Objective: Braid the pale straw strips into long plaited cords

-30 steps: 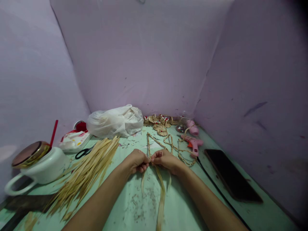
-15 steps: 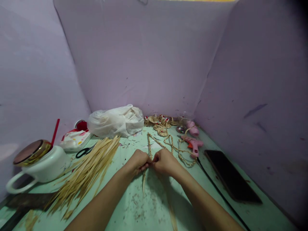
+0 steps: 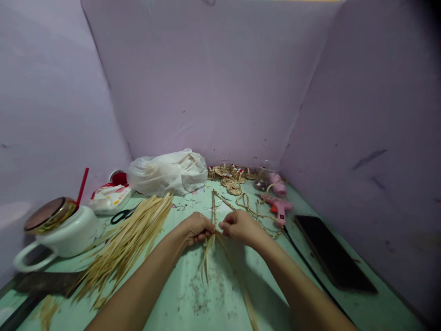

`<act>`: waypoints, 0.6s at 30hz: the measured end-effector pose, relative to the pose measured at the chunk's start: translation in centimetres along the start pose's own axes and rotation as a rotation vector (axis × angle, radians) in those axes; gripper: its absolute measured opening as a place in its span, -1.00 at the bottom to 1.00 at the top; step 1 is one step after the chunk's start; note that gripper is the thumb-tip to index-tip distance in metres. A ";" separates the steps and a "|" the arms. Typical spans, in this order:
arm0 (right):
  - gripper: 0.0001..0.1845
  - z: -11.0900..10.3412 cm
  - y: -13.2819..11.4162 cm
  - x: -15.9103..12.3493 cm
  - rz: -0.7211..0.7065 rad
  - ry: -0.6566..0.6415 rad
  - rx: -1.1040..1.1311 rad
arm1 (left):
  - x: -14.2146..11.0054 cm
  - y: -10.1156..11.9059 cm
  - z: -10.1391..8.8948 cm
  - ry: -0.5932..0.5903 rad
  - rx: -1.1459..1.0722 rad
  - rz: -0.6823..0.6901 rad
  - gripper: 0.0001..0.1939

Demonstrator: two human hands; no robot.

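The light was dim and fairly even, with a cool cast, and its source was out of view. The left wall (image 3: 55,105), beside the plastic bag (image 3: 168,172), was paler than the right wall (image 3: 354,138), well right of the bag. A faint glare showed on the left wall, left of the bag. Nearer the camera than the bag, a soft shadow lay on the table (image 3: 179,294) below the right hand (image 3: 243,226). The braid (image 3: 214,207) looked slightly soft. The wide lens stretched the outer parts, and the upper right corner, farthest right of the bag, fell almost black.
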State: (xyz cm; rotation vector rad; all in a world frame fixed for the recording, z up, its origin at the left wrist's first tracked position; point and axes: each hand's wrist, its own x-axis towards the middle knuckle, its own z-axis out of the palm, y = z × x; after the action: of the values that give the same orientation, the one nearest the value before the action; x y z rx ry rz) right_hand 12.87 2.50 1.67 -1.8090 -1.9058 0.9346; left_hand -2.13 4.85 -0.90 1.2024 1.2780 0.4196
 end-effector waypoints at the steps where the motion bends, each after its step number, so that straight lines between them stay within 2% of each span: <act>1: -0.82 -0.1 0.2 0.3 0.048 0.008 0.108 | 0.0 0.0 -0.1 -0.016 -0.012 0.008 -0.85; 3: -0.86 0.0 0.3 0.5 0.153 -0.057 0.371 | 0.0 0.0 -0.2 -0.030 -0.022 0.021 -0.86; 5: -0.90 0.5 0.1 0.4 0.226 -0.205 0.609 | 0.0 0.0 -0.2 -0.035 -0.028 0.032 -0.86; 8: -0.90 1.1 -0.5 -0.2 0.236 -0.345 0.787 | 0.0 0.0 -0.1 -0.051 -0.040 0.054 -0.87; 11: -0.87 1.3 -0.7 -0.4 0.217 -0.326 0.794 | -0.1 0.1 0.0 -0.071 -0.044 0.072 -0.91; 18: -0.89 2.0 0.4 0.8 0.170 -0.154 0.596 | 0.3 -0.4 -0.4 -0.064 0.070 0.117 -0.97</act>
State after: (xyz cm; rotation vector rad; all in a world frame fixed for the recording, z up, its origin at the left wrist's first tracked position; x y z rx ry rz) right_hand 11.72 2.81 -0.21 -1.5751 -1.3491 1.5418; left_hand -2.51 5.14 -1.31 1.3439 1.1797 0.4210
